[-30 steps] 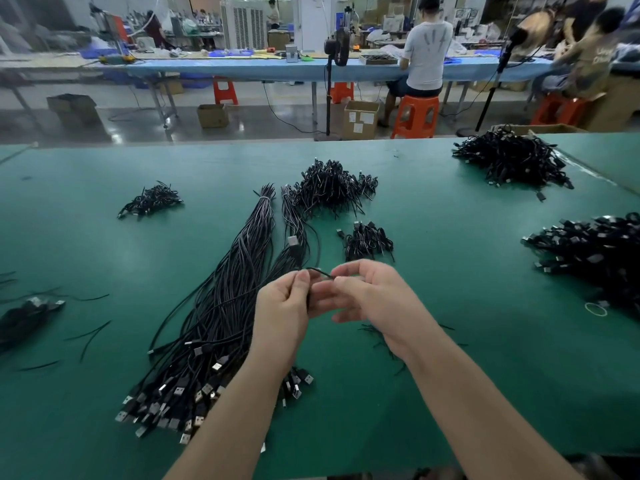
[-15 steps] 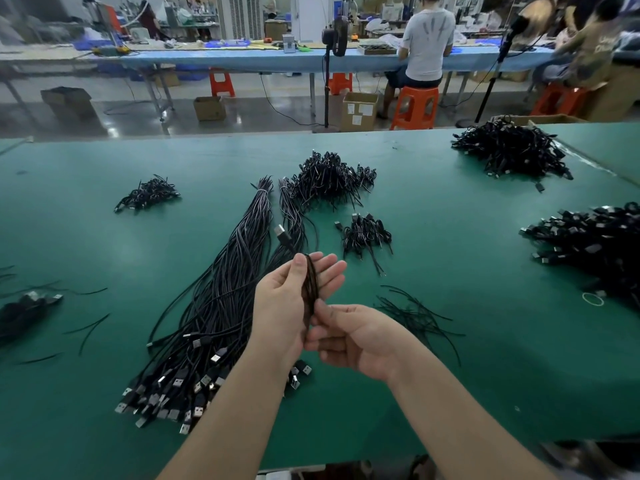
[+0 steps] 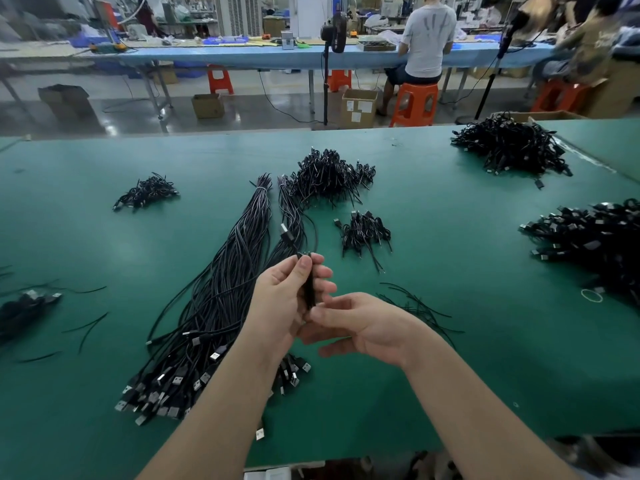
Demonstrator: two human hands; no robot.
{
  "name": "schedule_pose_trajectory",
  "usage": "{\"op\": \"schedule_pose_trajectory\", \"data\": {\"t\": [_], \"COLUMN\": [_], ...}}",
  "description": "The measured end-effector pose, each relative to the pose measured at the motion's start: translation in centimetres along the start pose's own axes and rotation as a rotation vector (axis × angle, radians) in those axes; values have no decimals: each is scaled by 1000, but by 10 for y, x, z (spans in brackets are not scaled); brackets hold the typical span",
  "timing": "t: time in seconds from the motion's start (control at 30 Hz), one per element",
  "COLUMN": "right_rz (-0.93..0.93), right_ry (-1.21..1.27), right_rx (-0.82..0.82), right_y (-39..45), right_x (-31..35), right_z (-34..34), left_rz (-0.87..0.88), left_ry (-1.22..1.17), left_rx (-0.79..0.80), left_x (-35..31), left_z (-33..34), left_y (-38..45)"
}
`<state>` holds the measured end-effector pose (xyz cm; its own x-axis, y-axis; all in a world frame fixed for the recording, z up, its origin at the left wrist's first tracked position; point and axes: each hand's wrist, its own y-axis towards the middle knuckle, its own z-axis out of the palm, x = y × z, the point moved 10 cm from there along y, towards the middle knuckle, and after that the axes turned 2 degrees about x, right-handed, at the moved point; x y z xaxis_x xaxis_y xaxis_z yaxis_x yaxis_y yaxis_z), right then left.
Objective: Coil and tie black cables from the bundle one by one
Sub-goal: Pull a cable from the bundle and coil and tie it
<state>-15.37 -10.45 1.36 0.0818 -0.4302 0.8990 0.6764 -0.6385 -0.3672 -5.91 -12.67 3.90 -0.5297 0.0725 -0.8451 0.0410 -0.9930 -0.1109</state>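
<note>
A thin black cable folded into a narrow upright coil [image 3: 308, 289] is held above the green bench [image 3: 450, 237], in the grip of the left hand [image 3: 282, 303], between thumb and fingers. The right hand [image 3: 363, 323] is just at 4 o'clock of it, fingers loosely curled, fingertips near the coil's lower end; whether they touch it I cannot tell. The long bundle of straight black cables with metal plugs [image 3: 214, 306] lies at 8 o'clock, and a small pile of tied black coils [image 3: 365, 232] at 1 o'clock.
</note>
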Motion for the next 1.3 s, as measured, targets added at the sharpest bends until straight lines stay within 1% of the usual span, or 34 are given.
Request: {"op": "schedule_pose_trajectory", "data": {"t": [0.07, 0.17, 0.2, 0.3, 0.37, 0.47, 0.57, 0.63, 0.77, 0.83, 1.0, 1.1, 1.3], "right_rz": [-23, -77, -99, -155, -180, -203, -197, -196, -153, -158, -167, -170, -160], "right_ry": [18, 144, 149, 58, 53, 38, -16, -4, 73, 38, -43, -95, -144], "right_rx": [-33, -70, -78, -203, -266, -323, -345, -337, -298, -319, -378, -400, -388], "right_y": [3, 10, 13, 18, 18, 15, 13, 14, 19, 18, 13, 11, 13], "right_x": [3, 6, 6, 7, 7, 8, 8, 7, 1, 1, 5, 5, 2], "right_z": [-1, -5, -6, -16, -22, -30, -33, -32, -27, -30, -37, -39, -42], "left_rz": [-12, -29, -37, -34, -23, 14, 27, 8, -66, -74, -89, -98, -129], "left_ry": [-7, 19, 31, 95, 168, 297, 361, 335, 105, 66, 149, 148, 171], "left_rx": [6, 7, 5, 3, 1, -4, -22, -34, -13, 3, 54, 72, 82], "left_x": [2, 6, 8, 10, 9, 3, 1, 4, 14, 17, 22, 23, 26], "left_z": [-1, 1, 3, 7, 8, 5, 2, 2, 8, 10, 13, 12, 10], "left_y": [0, -1, -2, -3, -3, -2, -2, -2, -2, -2, -3, -2, -1]}}
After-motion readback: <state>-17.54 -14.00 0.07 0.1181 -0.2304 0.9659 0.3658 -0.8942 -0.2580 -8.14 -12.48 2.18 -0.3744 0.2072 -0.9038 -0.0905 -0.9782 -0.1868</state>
